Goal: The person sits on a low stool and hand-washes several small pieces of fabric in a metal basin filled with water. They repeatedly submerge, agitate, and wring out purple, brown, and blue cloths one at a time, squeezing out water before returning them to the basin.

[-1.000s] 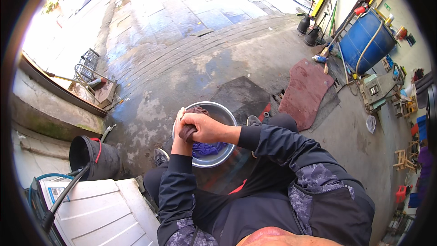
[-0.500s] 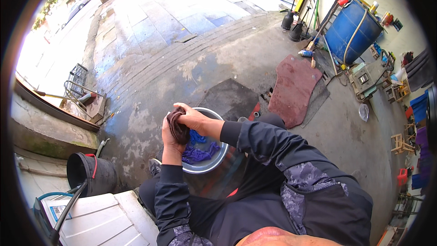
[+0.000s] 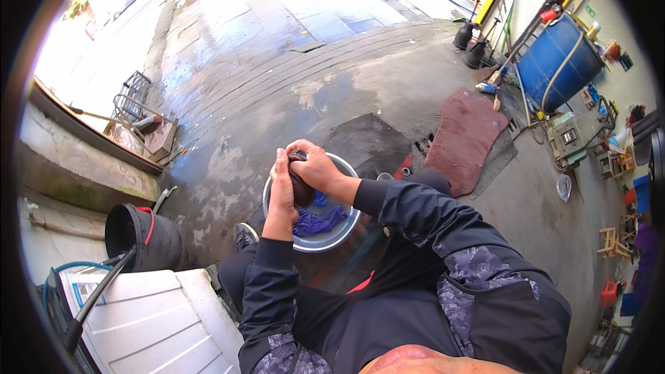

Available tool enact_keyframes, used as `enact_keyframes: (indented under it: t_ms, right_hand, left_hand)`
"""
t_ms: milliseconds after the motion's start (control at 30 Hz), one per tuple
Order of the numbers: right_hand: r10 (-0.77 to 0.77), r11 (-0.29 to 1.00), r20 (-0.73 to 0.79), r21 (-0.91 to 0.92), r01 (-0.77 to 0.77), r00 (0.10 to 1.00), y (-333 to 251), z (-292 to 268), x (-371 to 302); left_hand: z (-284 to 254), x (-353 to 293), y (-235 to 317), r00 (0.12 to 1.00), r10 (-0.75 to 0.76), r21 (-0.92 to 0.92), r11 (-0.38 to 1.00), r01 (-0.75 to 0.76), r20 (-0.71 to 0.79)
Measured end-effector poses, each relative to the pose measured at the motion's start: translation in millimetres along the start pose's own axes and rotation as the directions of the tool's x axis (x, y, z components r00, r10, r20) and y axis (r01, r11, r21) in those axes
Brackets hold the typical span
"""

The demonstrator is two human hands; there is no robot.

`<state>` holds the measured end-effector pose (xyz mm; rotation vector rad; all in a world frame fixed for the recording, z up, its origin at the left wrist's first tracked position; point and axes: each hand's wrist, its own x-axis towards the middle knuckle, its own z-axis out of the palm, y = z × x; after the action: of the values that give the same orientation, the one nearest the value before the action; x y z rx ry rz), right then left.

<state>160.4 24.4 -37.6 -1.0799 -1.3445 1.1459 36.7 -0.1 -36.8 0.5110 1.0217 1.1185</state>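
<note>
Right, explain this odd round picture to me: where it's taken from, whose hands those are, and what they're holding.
There is no machine here, just a person's bare hands. The view comes from a wide fisheye camera worn on that person's head and looking down, so straight edges bend near the rim. The left hand and right hand hold a bunched dark brown cloth between them, over a round basin. In the basin lies crumpled purple cloth. On the ground beyond are a reddish mat to the right and a black bucket to the left.
</note>
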Motion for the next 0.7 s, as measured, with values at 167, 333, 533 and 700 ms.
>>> enact_keyframes:
  t_ms: [167, 333, 533, 700]
  right_hand:
    - [-0.02, 0.999, 0.058, -0.043, 0.023, 0.998, -7, -1, 0]
    - [0.015, 1.0, 0.104, -0.01, -0.014, 0.994, 1, -1, 4]
    - [0.225, 0.965, 0.151, 0.104, -0.242, 0.963, 7, 6, 3]
    - [0.341, 0.841, 0.432, 0.258, -0.476, 0.835, -15, -15, 0]
  left_hand:
    - [0, -6, 0, 1.0, 0.015, -0.026, 1.0, -0.015, 0.025]
    - [-2, -12, -2, 0.996, 0.071, -0.137, 0.989, -0.063, 0.055]
    - [-9, 11, -14, 0.958, 0.26, -0.02, 0.964, -0.265, -0.122]
    - [-17, 11, -3, 0.97, 0.206, -0.092, 0.971, -0.219, -0.131]
